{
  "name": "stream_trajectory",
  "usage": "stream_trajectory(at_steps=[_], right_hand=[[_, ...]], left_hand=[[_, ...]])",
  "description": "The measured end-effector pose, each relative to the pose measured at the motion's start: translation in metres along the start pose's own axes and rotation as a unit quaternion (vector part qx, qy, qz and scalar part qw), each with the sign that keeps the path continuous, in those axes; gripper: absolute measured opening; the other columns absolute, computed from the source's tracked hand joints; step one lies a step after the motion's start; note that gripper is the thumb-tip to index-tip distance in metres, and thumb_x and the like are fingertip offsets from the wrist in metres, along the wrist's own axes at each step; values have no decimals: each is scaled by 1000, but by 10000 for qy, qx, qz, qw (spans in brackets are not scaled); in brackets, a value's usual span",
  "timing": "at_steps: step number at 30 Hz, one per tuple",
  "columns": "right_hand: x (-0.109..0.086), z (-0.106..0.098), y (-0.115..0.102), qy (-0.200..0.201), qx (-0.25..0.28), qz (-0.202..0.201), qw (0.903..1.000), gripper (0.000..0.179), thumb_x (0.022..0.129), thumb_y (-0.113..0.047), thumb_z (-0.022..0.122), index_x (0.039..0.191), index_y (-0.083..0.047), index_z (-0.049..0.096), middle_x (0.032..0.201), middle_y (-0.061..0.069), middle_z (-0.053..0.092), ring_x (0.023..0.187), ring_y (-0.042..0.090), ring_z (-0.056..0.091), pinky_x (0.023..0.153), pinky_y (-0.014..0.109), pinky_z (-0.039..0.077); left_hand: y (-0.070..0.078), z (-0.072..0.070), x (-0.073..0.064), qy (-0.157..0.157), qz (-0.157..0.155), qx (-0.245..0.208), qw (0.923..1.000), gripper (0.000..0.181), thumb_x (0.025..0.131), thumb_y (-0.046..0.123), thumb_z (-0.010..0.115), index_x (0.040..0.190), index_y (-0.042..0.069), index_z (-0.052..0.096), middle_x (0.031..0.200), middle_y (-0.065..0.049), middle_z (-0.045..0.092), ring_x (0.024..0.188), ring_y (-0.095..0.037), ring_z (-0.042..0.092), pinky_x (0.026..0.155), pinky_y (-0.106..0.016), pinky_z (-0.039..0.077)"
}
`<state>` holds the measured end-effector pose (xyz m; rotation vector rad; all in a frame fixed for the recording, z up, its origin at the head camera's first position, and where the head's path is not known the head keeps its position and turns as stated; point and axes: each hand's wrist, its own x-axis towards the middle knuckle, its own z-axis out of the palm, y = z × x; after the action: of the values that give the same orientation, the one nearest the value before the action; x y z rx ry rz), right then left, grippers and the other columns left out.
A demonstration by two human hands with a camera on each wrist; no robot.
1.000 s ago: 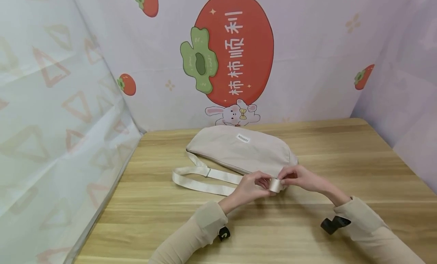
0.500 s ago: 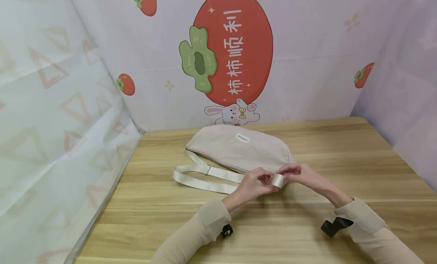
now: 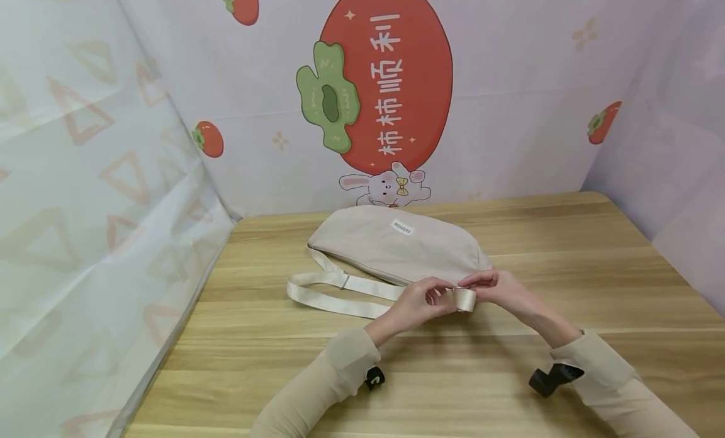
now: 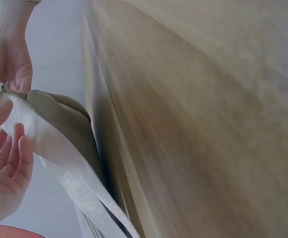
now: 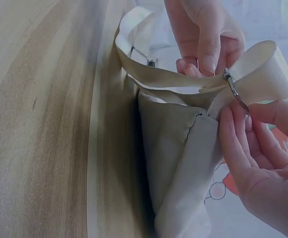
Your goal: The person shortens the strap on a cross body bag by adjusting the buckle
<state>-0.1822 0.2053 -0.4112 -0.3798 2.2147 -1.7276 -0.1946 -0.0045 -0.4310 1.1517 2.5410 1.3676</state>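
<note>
A beige fabric bag [image 3: 391,243] with a small white label lies toward the back of the table in the head view. Its cream webbing strap [image 3: 340,309] lies looped in front, with a slide buckle [image 3: 344,282] on it. My left hand [image 3: 421,304] pinches the strap between thumb and fingers near the bag's right end. Opposite it, my right hand [image 3: 504,292] pinches a metal ring [image 5: 237,93], seen best in the right wrist view. A short strap loop [image 5: 267,72] passes through that ring and stands out from it. Fingers partly hide the ring in the head view.
The wooden table [image 3: 272,375] extends around the bag and both forearms. Behind it hangs a printed cloth [image 3: 510,111] with persimmons and a rabbit, and another patterned cloth [image 3: 113,205] runs along the left. A black wrist mount [image 3: 555,378] sits beneath the right sleeve.
The strap loop between my hands has shifted slightly right and up, and its broad side now shows more. My left hand has followed a little to the right. The bag stays nearly in place.
</note>
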Motion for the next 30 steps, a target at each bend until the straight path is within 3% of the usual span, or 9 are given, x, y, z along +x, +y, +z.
stream_trajectory(at_steps=[6,17,25,30], right_hand=[[-1,-1,2,-59,45,-30,10000,34,82,-8,59,107,14,55,98,0,64,88,2,56,74,22,47],[-6,-7,2,67,-188,-48,9998,31,82,-9,60,105,10,58,95,-7,64,90,1,54,75,21,46],[-9,-17,5,217,-374,-25,9991,32,83,-13,61,105,10,59,92,-9,64,86,1,55,75,19,45],[-13,-22,8,197,-681,32,9975,33,83,-16,61,106,9,59,100,1,64,87,-1,54,76,19,45]], left_hand=[[0,-2,-2,65,-381,-36,9992,12,81,6,62,92,1,62,84,-7,63,68,-2,52,63,-11,44],[-6,-17,-14,86,-725,-20,9973,10,81,4,62,91,3,64,83,-4,62,69,-4,52,63,-14,45],[-17,-33,-26,85,-762,123,9970,8,82,2,60,89,2,63,84,-5,61,70,-6,52,61,-16,45],[-23,-39,-32,44,-643,329,9974,5,82,4,61,86,3,64,81,-4,61,67,-6,51,59,-16,44]])
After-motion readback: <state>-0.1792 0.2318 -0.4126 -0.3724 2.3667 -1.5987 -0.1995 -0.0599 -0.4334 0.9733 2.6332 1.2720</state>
